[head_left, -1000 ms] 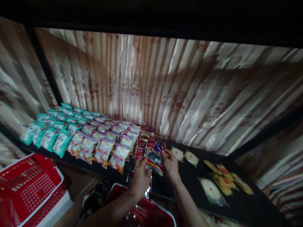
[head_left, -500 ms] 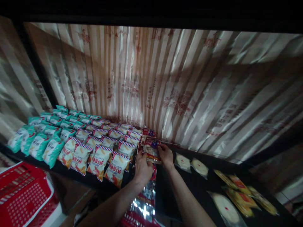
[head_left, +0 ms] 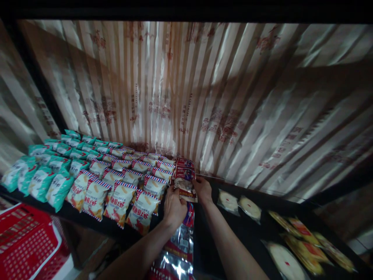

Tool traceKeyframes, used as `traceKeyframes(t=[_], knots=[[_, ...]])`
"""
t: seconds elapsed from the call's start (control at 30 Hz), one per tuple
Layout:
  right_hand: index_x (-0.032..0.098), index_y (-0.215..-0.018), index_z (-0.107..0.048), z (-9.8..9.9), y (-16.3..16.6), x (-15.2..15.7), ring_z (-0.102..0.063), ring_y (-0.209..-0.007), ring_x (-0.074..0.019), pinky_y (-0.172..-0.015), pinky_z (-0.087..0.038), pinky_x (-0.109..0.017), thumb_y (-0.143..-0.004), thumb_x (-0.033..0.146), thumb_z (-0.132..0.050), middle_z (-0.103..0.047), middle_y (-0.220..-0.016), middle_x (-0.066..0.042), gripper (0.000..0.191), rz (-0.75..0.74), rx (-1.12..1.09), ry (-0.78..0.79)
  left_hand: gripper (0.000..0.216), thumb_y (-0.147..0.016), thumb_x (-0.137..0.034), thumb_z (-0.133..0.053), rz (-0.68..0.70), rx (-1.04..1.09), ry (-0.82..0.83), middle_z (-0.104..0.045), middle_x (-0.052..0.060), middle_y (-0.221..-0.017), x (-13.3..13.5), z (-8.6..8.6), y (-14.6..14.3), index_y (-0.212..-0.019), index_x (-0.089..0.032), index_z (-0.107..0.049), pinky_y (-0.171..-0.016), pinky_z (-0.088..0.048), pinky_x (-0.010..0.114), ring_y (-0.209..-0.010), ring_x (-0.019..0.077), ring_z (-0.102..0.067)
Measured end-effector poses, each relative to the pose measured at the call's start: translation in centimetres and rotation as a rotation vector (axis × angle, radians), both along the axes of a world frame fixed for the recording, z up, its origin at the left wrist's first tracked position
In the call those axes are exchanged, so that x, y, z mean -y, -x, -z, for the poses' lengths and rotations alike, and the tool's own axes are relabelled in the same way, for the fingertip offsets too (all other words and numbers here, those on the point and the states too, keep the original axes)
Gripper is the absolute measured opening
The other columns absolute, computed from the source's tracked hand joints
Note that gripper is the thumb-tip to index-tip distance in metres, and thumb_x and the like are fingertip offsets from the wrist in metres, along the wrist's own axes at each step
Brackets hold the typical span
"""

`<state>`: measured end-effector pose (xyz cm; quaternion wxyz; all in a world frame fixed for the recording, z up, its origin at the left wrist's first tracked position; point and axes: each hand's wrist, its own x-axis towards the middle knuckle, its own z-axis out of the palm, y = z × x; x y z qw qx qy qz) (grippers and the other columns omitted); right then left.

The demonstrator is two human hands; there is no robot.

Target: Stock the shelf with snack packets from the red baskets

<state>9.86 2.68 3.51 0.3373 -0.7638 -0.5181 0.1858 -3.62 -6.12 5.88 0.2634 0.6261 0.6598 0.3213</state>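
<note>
Between my two hands is a dark red snack packet (head_left: 185, 183) with a clear window showing pale contents. My left hand (head_left: 175, 207) grips its lower left edge, fingers curled. My right hand (head_left: 203, 190) pinches its right edge. Behind it, another red packet (head_left: 185, 161) lies close to the curtain, partly covered. Shiny silver-and-red packets (head_left: 181, 244) lie in front, under and beside my left forearm. White bags with striped tops (head_left: 143, 210) stand just left of my left hand.
Teal snack bags (head_left: 60, 188) fill the shelf's left end. Right of my arm, round pale flat packs (head_left: 229, 201) and yellow packets (head_left: 304, 245) lie on the black shelf (head_left: 247, 241). A pleated curtain (head_left: 163, 85) hangs behind. A red basket (head_left: 27, 243) is at lower left.
The red packet sits slightly lower and flatter, in line with the packet behind it. Both hands keep hold of it. The view has shifted a little.
</note>
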Motion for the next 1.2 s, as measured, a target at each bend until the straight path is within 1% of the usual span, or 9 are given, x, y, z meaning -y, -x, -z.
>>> traceKeyframes(t=[0.1,0.23,0.4,0.47,0.63,0.73,0.83,0.97,1.2], knots=[[0.017,-0.090,-0.069,0.0,0.1,-0.1,-0.065,-0.080,-0.0216,-0.068,-0.045,-0.027,-0.074,0.030,-0.052,-0.072,-0.084,-0.008,0.027,-0.002,0.003,0.001,0.044,-0.074,-0.009,-0.042,0.004,-0.011,0.010,-0.050,0.012,-0.129,0.0,0.0,0.2,-0.114,-0.013,-0.058,-0.101,-0.036,0.027,-0.116,0.0204,-0.050],[0.015,-0.090,-0.069,0.2,0.3,-0.2,-0.065,-0.083,-0.0227,-0.069,-0.044,-0.028,-0.073,0.029,-0.051,-0.071,-0.088,-0.010,0.028,0.006,0.003,-0.002,0.042,-0.076,-0.012,-0.041,0.003,-0.039,0.019,-0.049,0.015,-0.130,0.1,-0.2,0.5,-0.114,-0.010,-0.059,-0.100,-0.037,0.028,-0.115,0.0222,-0.051],[0.018,-0.085,-0.070,0.7,0.2,-0.2,-0.065,-0.080,-0.0216,-0.066,-0.045,-0.027,-0.073,0.032,-0.051,-0.072,-0.083,-0.007,0.026,0.029,-0.008,0.001,0.039,-0.077,-0.015,-0.041,0.030,-0.095,0.059,-0.055,0.013,-0.121,0.2,-0.9,0.9,-0.110,-0.014,-0.061,-0.093,-0.043,0.030,-0.100,0.0222,-0.060],[0.019,-0.083,-0.070,0.9,0.1,-0.3,-0.066,-0.079,-0.0209,-0.065,-0.045,-0.026,-0.073,0.032,-0.051,-0.072,-0.080,-0.006,0.025,0.029,-0.016,0.005,0.039,-0.076,-0.016,-0.041,0.041,-0.109,0.041,-0.055,0.013,-0.122,0.3,-1.1,0.9,-0.110,-0.014,-0.062,-0.092,-0.044,0.032,-0.099,0.0228,-0.060],[0.017,-0.088,-0.068,1.0,0.2,-0.6,-0.066,-0.081,-0.0219,-0.067,-0.046,-0.027,-0.073,0.032,-0.052,-0.072,-0.085,-0.009,0.028,0.029,-0.036,0.020,0.042,-0.074,-0.012,-0.040,0.115,-0.168,-0.105,-0.052,0.011,-0.129,-0.3,-1.0,0.7,-0.108,-0.013,-0.063,-0.104,-0.035,0.032,-0.118,0.0237,-0.047],[0.015,-0.095,-0.066,0.7,0.4,-0.8,-0.065,-0.084,-0.0218,-0.070,-0.046,-0.027,-0.073,0.032,-0.051,-0.071,-0.090,-0.010,0.031,0.038,-0.051,0.024,0.048,-0.072,-0.011,-0.039,0.194,-0.201,-0.141,-0.050,0.009,-0.132,-1.4,-0.4,0.2,-0.117,-0.012,-0.059,-0.111,-0.024,0.034,-0.127,0.0230,-0.037],[0.016,-0.101,-0.064,0.4,0.6,-0.7,-0.065,-0.086,-0.0213,-0.071,-0.046,-0.027,-0.074,0.031,-0.051,-0.071,-0.093,-0.010,0.034,0.042,-0.058,0.029,0.055,-0.073,-0.016,-0.040,0.250,-0.227,-0.124,-0.044,0.010,-0.138,-2.8,0.3,-0.4,-0.127,-0.007,-0.048,-0.114,-0.017,0.036,-0.134,0.0231,-0.027],[0.020,-0.101,-0.063,-0.1,0.7,-0.4,-0.065,-0.088,-0.0217,-0.071,-0.046,-0.028,-0.074,0.034,-0.051,-0.071,-0.093,-0.009,0.033,0.040,-0.047,0.053,0.055,-0.078,-0.023,-0.038,0.257,-0.251,-0.096,-0.036,0.013,-0.143,-4.3,1.0,-1.3,-0.129,-0.004,-0.044,-0.114,-0.012,0.041,-0.138,0.0262,-0.015],[0.020,-0.103,-0.063,0.2,0.3,-1.3,-0.064,-0.091,-0.0218,-0.074,-0.045,-0.029,-0.077,0.041,-0.046,-0.069,-0.095,-0.010,0.037,0.014,-0.043,0.047,0.059,-0.078,-0.029,-0.042,0.236,-0.240,-0.034,-0.028,0.016,-0.146,-5.4,1.7,-1.6,-0.132,-0.004,-0.040,-0.112,-0.009,0.044,-0.138,0.0298,-0.011]])
